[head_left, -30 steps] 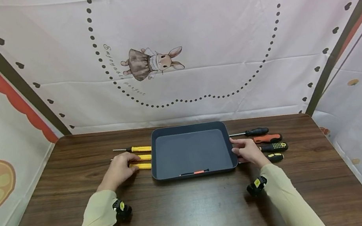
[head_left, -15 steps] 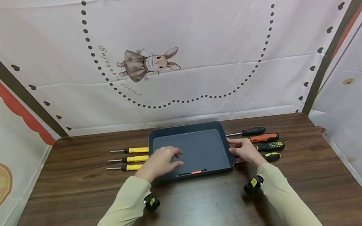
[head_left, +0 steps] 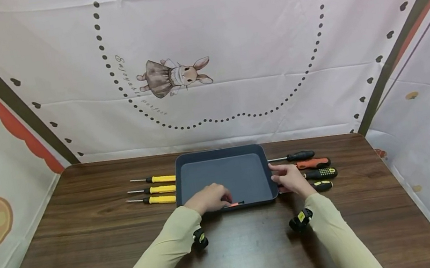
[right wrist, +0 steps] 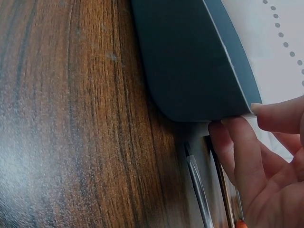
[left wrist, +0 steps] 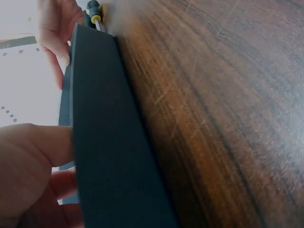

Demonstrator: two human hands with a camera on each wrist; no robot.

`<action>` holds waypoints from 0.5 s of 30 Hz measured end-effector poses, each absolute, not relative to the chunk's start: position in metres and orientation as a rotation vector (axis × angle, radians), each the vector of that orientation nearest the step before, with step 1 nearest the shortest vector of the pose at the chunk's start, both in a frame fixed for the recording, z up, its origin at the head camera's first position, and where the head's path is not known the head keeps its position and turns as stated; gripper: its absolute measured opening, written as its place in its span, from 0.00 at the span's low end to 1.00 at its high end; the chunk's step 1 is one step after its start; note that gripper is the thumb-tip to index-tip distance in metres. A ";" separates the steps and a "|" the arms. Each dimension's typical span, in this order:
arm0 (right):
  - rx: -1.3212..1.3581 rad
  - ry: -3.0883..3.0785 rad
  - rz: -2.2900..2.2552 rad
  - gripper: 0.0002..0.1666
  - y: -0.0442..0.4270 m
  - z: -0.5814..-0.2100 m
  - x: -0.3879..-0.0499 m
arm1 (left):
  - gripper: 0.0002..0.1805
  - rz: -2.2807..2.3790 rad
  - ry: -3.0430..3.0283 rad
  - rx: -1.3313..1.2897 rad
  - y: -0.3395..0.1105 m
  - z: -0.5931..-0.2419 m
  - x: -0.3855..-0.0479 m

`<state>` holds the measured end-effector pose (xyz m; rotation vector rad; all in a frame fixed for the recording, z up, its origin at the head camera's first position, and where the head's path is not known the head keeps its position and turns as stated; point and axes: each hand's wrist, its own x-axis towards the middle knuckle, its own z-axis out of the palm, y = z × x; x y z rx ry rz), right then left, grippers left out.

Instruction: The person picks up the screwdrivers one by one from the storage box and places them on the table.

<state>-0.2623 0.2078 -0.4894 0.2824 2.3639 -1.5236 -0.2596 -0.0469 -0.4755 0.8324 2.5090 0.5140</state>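
Note:
A dark grey rectangular tray (head_left: 222,175) lies flat at the back middle of the table. Inside it, along the near wall, is a slim dark tool with an orange section (head_left: 235,204). My left hand (head_left: 209,198) reaches over the near wall, fingertips down at the tool's left part and covering it. The tray wall (left wrist: 109,118) hides those fingertips in the left wrist view, so whether they grip the tool is unclear. At the right end, my right hand (head_left: 289,178) pinches the tray's rim, thumb (right wrist: 273,114) on top and fingers against the outer wall.
Yellow-handled screwdrivers (head_left: 162,189) lie left of the tray, tips pointing left. To its right are a black screwdriver (head_left: 300,155), an orange one (head_left: 313,163) and black-and-yellow ones (head_left: 321,174), handles outward. A printed cloth (head_left: 196,23) hangs behind the table.
My left hand has left the yellow screwdrivers at the left, moved right across the tray's near corner, and come down at the slim tool. The right hand has stayed on the rim.

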 end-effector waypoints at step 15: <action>0.282 2.354 -1.533 0.28 0.208 -0.491 -0.262 | 0.06 0.576 2.487 0.812 -0.045 -0.484 -0.265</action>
